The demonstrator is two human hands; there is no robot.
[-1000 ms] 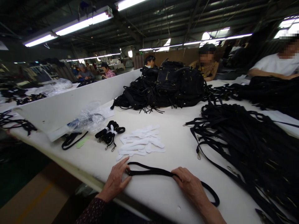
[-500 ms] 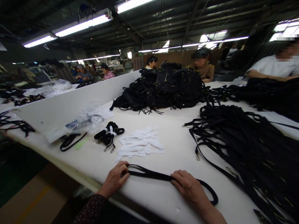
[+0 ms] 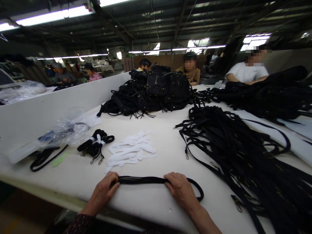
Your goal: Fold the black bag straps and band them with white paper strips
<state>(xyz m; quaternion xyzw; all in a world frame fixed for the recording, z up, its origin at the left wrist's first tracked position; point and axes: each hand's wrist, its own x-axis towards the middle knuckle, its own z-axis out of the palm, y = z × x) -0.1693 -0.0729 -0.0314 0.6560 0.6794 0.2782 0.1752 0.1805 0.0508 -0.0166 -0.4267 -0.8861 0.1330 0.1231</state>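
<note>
A folded black strap [image 3: 142, 180] stretches between my two hands, low over the white tabletop near its front edge. My left hand [image 3: 106, 189] grips one end, fingers closed round it. My right hand [image 3: 179, 188] is closed over the strap farther along, and a loop of it curls out past that hand. Just beyond the strap lies a spread of white paper strips [image 3: 133, 150]. To their left sits a bundle of black straps [image 3: 95, 143] bound with white bands, its metal clips showing.
A large heap of loose black straps [image 3: 234, 146] covers the right side. Black bags [image 3: 158, 87] are piled at the back. Clear plastic wrapping [image 3: 65, 131] and a green paper scrap [image 3: 60, 159] lie at left, by a white partition [image 3: 60, 104]. Co-workers [image 3: 247, 71] sit across the table.
The view has swung right, so things on the table appear farther left. Between my hands the strap's lengths now lie closer together and straighter.
</note>
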